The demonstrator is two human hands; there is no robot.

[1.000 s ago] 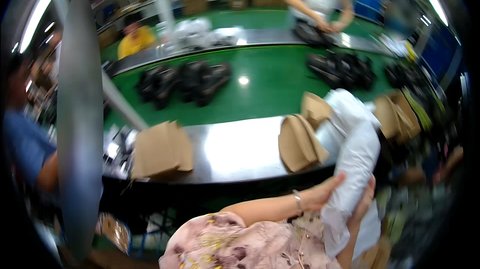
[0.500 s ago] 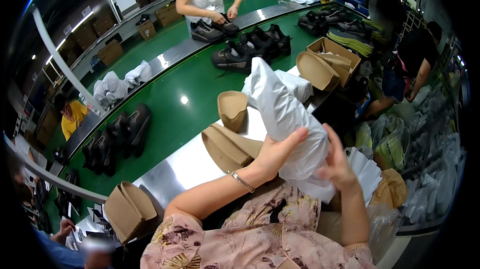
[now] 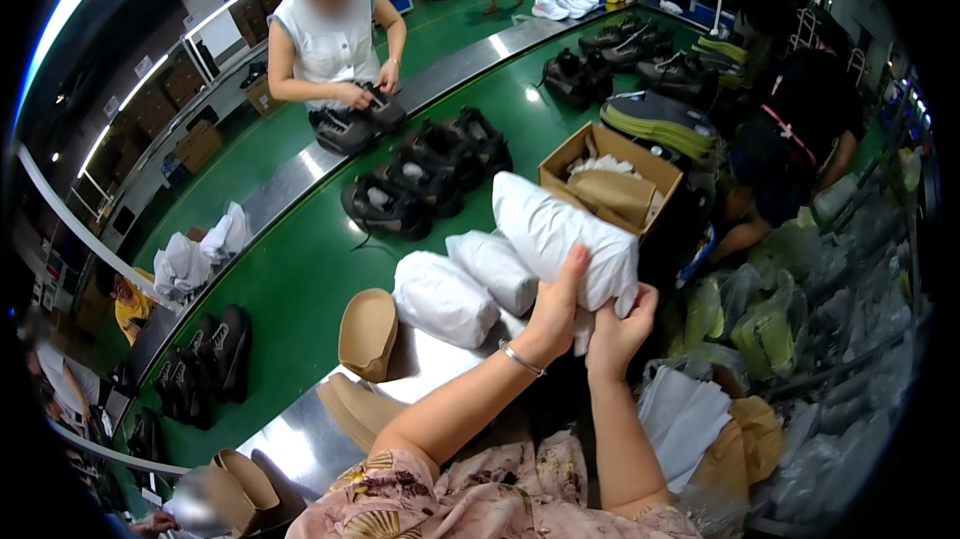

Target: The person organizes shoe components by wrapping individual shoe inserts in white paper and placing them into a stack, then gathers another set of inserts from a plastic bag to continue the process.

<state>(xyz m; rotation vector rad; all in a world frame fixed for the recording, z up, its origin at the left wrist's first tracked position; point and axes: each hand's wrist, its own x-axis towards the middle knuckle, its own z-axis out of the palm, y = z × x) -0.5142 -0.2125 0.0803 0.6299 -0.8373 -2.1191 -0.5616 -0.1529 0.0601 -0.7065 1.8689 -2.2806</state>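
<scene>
Clamping the white bundle [image 3: 552, 229] along its near side, left hand [image 3: 556, 317] and right hand [image 3: 622, 335] risked tearing it by overpulling.

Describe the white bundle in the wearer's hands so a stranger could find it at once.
Start at the green surface with its metal ledge. On the near side of the open cardboard box is a white bundle. Unlike the two bundles lying to its left, it is held by the left hand and right hand.

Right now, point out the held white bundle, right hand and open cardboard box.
White bundle [image 3: 562, 241], head view: middle of its wrapping.
Right hand [image 3: 619, 335], head view: middle of the hand.
Cardboard box [image 3: 657, 169], head view: inner far wall.
</scene>
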